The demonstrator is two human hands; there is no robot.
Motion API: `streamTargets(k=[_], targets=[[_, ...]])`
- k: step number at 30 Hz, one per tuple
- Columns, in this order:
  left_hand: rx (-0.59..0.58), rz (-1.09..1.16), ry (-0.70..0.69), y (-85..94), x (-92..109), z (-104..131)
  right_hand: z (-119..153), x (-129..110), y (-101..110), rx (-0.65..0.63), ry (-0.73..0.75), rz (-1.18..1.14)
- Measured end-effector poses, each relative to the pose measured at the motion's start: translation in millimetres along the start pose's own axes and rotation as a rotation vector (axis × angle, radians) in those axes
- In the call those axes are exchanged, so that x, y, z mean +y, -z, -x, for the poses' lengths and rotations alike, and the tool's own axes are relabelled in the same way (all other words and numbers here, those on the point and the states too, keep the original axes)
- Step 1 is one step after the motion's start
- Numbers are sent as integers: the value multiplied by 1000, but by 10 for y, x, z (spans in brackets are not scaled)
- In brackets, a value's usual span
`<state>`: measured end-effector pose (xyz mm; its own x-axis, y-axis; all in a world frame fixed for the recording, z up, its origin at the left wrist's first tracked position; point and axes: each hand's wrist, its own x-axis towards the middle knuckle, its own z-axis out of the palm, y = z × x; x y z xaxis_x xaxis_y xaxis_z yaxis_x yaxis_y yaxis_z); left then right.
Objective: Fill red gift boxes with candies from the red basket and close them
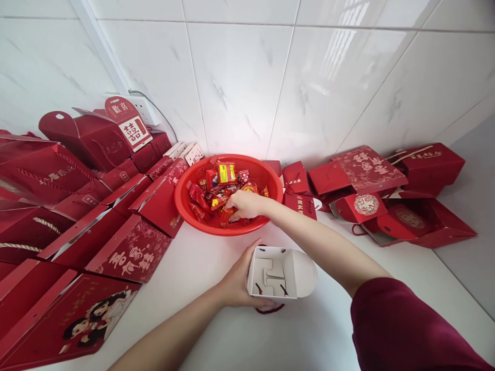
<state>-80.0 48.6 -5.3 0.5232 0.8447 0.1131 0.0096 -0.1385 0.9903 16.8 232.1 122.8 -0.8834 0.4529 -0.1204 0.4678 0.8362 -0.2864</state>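
My left hand point(242, 281) is wrapped round the left side of an open paper box point(275, 273), white inside, with its flap folded out to the right. Nothing lies inside the box but its folded bottom panels. My right hand point(245, 205) reaches into a round red plastic basket point(181, 198) behind the box. Its fingers are bent down onto red-wrapped candies point(199, 196), closed on something I cannot make out. A yellow and red packet point(227, 173) lies on top of the candies, just behind my right hand.
Many red gift boxes point(133, 250) stand in rows on the left of the white table point(216, 340). More red boxes point(371, 167) lie piled at the right. A tiled wall point(240, 77) rises behind, with a white power strip point(145, 111) and cable at the back left.
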Motion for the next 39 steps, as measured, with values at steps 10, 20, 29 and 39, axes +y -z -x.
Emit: streamTargets(k=[10,20,29,39], targets=[[-10,29,-7,1,-5,5,135,138,310,275,-483,216],[-25,73,-22,-15,91,-16,-325,-47,-16,-316,-151,107],[-11,74,9,-6,68,-4,-351,410,-117,-228,-344,117],[-19,100,21,-24,108,-12,-331,450,-117,-183,-317,-148]])
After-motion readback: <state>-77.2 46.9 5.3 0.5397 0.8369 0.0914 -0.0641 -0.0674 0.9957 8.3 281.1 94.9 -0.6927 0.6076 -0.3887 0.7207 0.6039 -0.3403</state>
